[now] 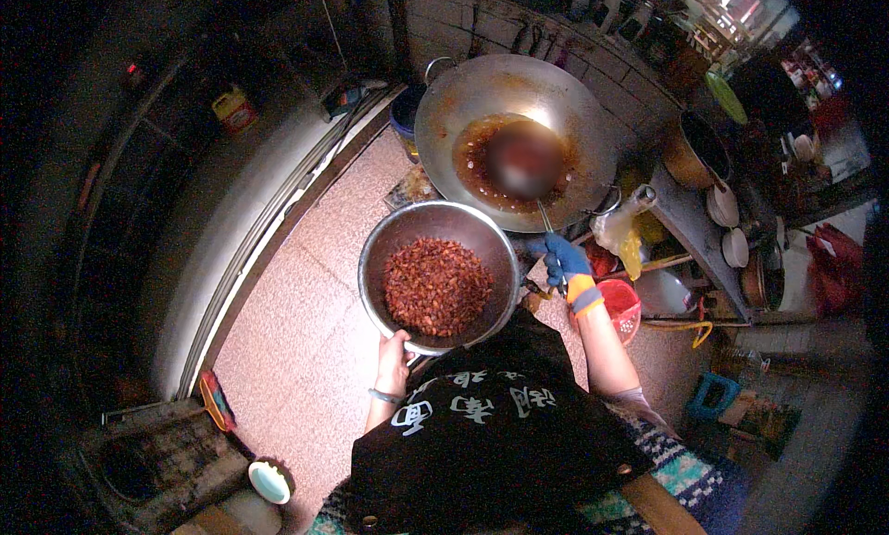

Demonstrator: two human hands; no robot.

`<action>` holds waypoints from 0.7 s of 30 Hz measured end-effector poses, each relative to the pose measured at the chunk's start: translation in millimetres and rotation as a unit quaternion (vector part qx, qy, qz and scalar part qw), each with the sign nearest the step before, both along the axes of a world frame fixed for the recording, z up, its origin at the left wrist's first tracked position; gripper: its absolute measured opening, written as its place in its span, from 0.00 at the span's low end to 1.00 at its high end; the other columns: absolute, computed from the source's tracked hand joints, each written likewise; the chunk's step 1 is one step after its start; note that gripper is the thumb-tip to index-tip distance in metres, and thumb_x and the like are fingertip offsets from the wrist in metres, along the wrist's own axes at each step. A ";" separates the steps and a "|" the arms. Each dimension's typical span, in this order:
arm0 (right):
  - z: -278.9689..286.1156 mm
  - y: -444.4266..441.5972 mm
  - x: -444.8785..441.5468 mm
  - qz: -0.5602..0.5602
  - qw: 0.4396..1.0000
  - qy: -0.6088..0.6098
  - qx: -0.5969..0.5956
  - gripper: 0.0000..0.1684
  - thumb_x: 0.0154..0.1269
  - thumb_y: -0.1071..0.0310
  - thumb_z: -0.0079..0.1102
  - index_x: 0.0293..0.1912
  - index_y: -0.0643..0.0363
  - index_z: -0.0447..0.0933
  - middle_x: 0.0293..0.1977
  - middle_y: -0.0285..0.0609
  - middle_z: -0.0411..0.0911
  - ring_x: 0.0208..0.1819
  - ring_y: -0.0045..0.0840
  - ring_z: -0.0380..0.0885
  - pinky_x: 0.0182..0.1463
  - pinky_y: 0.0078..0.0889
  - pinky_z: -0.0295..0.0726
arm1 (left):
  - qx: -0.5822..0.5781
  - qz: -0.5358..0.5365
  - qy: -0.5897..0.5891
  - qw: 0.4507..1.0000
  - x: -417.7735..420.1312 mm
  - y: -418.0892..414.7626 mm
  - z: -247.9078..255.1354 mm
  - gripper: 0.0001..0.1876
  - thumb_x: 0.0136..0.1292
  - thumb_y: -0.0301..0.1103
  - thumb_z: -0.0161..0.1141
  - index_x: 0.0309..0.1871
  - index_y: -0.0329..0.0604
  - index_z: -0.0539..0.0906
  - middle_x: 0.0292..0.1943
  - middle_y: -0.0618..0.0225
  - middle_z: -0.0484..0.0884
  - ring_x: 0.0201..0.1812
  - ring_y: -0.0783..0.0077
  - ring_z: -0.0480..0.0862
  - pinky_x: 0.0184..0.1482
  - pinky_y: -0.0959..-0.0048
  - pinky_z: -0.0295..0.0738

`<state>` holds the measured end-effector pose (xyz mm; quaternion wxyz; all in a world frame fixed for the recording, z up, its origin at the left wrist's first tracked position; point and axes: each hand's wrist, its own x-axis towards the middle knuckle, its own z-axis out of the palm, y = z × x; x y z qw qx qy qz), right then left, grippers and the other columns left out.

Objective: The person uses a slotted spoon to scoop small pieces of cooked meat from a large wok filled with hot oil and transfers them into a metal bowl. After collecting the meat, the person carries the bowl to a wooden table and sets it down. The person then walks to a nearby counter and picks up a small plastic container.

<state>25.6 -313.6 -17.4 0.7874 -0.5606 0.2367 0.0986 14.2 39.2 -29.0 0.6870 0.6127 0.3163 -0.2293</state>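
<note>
Bare, my left hand [394, 365] grips the near rim of a large steel bowl [371, 285]. Reddish-brown chopped food bits [437, 285], whose kind I cannot tell, lie heaped in the bowl. On my right hand [571, 260] is a blue glove with an orange cuff. Its fingers are closed around the handle of a ladle or strainer [545, 215]. The head of that utensil is blurred, over or in the brown oily liquid [479, 180]. This liquid pools in the bottom of a wide metal wok [444, 111], just beyond the bowl.
A red plastic basket [620, 302] stands by my right forearm. Right of the wok, a counter edge [701, 250] bears a large pot [684, 156] and white bowls [726, 205]. A blue bucket [405, 114] is left of the wok. Utensils [535, 38] hang on the tiled wall behind.
</note>
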 end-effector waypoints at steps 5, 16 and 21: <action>-10.6 9.8 -26.2 0.041 0.978 0.003 -0.204 0.12 0.53 0.59 0.45 0.37 0.51 0.69 0.27 0.35 0.71 0.20 0.20 0.65 0.21 0.21 0.66 | -0.013 0.000 0.002 1.000 0.5 -1.5 3.5 0.06 0.44 0.28 0.48 0.28 0.44 0.67 0.17 0.73 0.67 0.15 0.79 0.65 0.11 0.83 0.60; 8.4 39.9 -41.7 -0.062 0.998 0.014 -0.017 0.24 0.56 0.50 0.38 0.38 0.62 0.69 0.07 0.26 0.57 0.05 0.09 0.50 0.06 0.10 0.49 | -0.021 -0.017 0.012 1.000 -0.7 2.3 2.0 0.08 0.43 0.28 0.48 0.30 0.46 0.66 0.20 0.74 0.66 0.19 0.80 0.66 0.14 0.83 0.61; 8.6 31.7 -39.2 0.059 0.987 -0.017 -0.152 0.15 0.54 0.61 0.39 0.35 0.60 0.70 0.25 0.36 0.70 0.20 0.17 0.60 0.22 0.17 0.59 | -0.017 -0.001 0.000 1.000 -0.5 -2.2 2.6 0.08 0.43 0.28 0.48 0.29 0.46 0.66 0.19 0.74 0.66 0.19 0.80 0.66 0.14 0.83 0.61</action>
